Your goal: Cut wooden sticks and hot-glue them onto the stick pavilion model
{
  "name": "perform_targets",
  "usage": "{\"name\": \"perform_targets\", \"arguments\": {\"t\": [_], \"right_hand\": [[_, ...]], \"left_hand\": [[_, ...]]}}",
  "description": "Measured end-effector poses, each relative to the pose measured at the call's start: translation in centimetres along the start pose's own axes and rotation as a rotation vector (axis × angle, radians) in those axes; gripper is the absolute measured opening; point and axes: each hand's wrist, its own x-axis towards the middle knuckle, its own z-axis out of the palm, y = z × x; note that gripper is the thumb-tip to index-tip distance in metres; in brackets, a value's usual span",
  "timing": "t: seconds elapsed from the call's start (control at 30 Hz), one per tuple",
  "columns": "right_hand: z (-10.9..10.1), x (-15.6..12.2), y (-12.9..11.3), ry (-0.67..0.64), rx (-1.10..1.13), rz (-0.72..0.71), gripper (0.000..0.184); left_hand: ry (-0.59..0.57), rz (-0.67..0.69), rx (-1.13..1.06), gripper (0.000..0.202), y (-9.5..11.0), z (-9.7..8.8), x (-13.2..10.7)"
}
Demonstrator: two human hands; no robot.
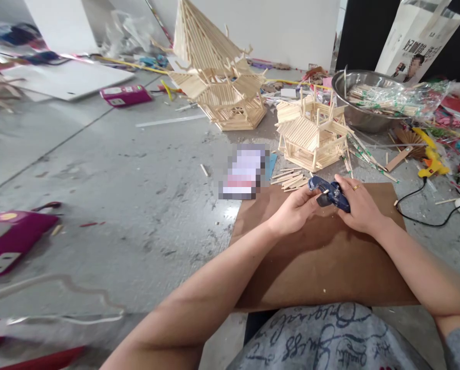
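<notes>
The dark blue tool point(340, 199) is held in the air above a brown cardboard sheet point(322, 267). The person's right grip point(359, 203) is clamped around its right part. The left grip point(296, 209) is closed at its other end, pinching a short pale stick point(323, 192); whether those fingers also clasp the tool is hidden.

Behind, to the right, a steel basin point(363, 119) holds many pale sticks, some in clear, green-marked wrapping. A printed white bag point(415, 38) stands behind the basin, its contents out of sight.

Loose sticks point(291, 180) lie just beyond the left grip, at the sheet's far edge, with a roofless hexagonal stick model point(314, 136) close behind them. Farther back and left stands a taller stick tower point(230, 82) with a pointed roof. A blurred rectangular object point(243, 172) rests on the grey floor point(156, 205) left of the loose sticks. At right lies a yellow glue gun point(433, 162), its black cord point(430, 222) looping near the sheet's corner.
</notes>
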Motion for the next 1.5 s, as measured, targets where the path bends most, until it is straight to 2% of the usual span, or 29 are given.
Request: {"name": "perform_targets", "arguments": {"t": [0.3, 0.5, 0.77, 1.17, 1.5], "right_hand": [[-0.4, 0.0, -0.1, -0.015, 0.017, 0.025, 0.063], [-0.6, 0.1, -0.1, -0.025, -0.005, 0.046, 0.062], [-0.4, 0.1, 0.1, 0.004, -0.007, 0.007, 0.064], [-0.4, 0.1, 0.0, 0.008, -0.021, 0.007, 0.058], [-0.6, 0.1, -0.3, 0.001, -0.054, 0.023, 0.051]], "left_hand": [[0.013, 0.076, 0.12, 0.032, 0.7, -0.3, 0.2], [-0.001, 0.112, 0.218, 0.029, 0.4, -0.4, 0.3], [-0.011, 0.238, 0.33, 0.02, -0.2, -0.6, 0.4], [-0.021, 0.281, 0.39, 0.021, 0.1, -0.9, 0.4], [-0.066, 0.249, 0.279, 0.021, 0.4, -1.0, 0.5]]}}
